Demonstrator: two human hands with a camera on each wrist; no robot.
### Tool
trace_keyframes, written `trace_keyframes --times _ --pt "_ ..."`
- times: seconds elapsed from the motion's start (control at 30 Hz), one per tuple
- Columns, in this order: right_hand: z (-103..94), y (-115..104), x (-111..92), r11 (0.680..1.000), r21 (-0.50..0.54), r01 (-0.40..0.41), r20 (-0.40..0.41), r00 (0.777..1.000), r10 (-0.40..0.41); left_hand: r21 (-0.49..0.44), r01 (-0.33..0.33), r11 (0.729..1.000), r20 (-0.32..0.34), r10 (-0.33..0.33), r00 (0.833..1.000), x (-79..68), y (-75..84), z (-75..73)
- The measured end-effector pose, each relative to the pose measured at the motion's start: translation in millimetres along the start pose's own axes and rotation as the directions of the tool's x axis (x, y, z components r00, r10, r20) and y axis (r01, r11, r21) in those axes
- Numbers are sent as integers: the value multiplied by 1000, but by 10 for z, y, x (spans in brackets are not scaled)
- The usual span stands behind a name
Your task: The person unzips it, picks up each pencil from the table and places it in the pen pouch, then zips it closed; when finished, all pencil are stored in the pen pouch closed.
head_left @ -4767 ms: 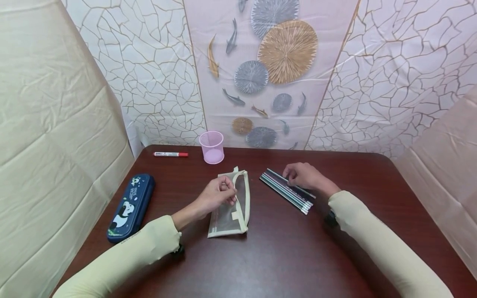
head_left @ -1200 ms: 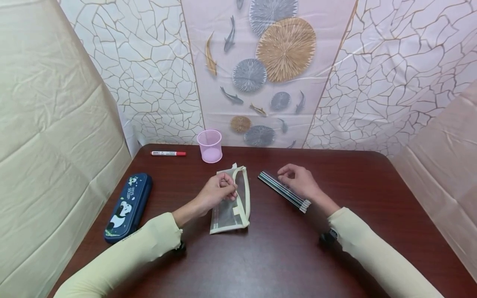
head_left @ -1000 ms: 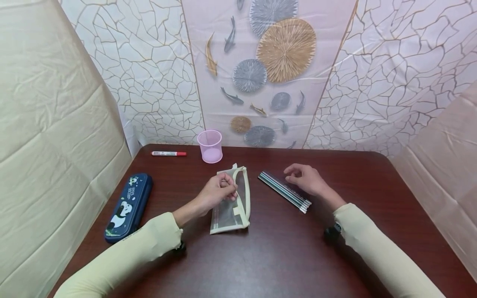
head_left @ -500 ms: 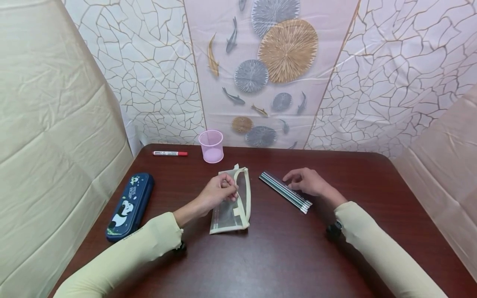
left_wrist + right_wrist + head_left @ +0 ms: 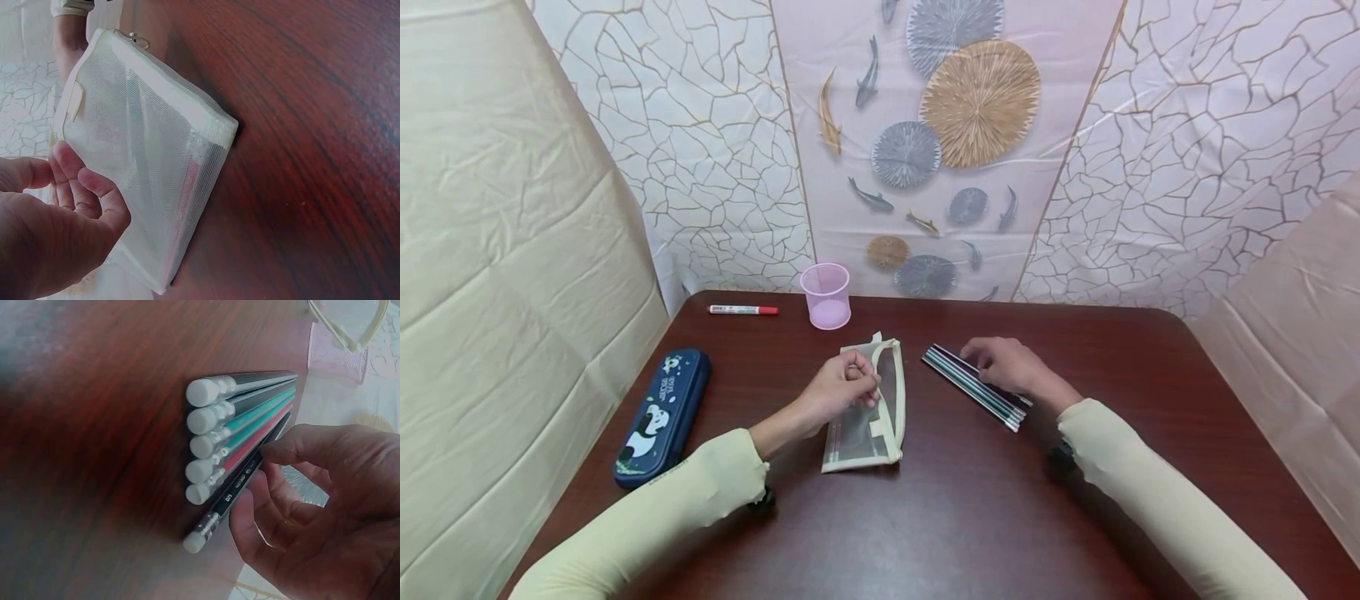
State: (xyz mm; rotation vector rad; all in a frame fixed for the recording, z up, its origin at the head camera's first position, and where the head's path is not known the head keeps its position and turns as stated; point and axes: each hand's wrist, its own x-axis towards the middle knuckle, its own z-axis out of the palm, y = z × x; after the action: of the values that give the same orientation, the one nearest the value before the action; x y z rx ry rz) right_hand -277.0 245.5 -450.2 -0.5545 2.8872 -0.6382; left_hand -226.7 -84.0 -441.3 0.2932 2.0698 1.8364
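Note:
My left hand (image 5: 838, 392) pinches the cream edge at the mouth of a see-through mesh zip pouch (image 5: 856, 442), which stands open on the table. Through the mesh (image 5: 150, 144), the left wrist view shows a reddish strip along one side. My right hand (image 5: 1011, 368) is over the far side of a row of pencils (image 5: 966, 385). In the right wrist view its thumb and fingers pinch a black pencil (image 5: 230, 492) with a white eraser, angled slightly away from the row. Several others, black, green and one red pencil (image 5: 253, 439), lie side by side, erasers aligned.
A blue panda pencil case (image 5: 662, 417) lies at the left of the dark wooden table (image 5: 925, 533). At the back are a red-capped marker (image 5: 742, 310) and a pink mesh cup (image 5: 827, 304). Patterned cloth (image 5: 715, 167) hangs behind the table.
My right hand has come left onto the pencils and now pinches the outermost one, which has parted slightly from the row. The left hand keeps its hold on the pouch edge.

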Motion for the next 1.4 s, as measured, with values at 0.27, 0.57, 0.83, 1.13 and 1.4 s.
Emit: trace_keyframes --times 0.27,0.57,0.83,1.13,1.4 --pt "-28 -86 75 995 -78 -65 26 997 68 -2 6 1000 -3 -6 1000 -6 -8 -21" --pt "-31 -91 132 989 -107 -105 18 994 108 -8 7 1000 0 -7 1000 2 -13 -29" --pt "-54 14 116 986 -85 -146 -68 988 140 1 5 1000 4 -5 1000 -2 -25 -31" --pt "-89 -212 47 992 53 -117 -293 948 128 8 15 1000 3 -15 1000 0 -17 -34" --pt "-46 -559 14 935 356 3 -313 943 117 17 16 1000 5 -16 1000 6 -6 -25"
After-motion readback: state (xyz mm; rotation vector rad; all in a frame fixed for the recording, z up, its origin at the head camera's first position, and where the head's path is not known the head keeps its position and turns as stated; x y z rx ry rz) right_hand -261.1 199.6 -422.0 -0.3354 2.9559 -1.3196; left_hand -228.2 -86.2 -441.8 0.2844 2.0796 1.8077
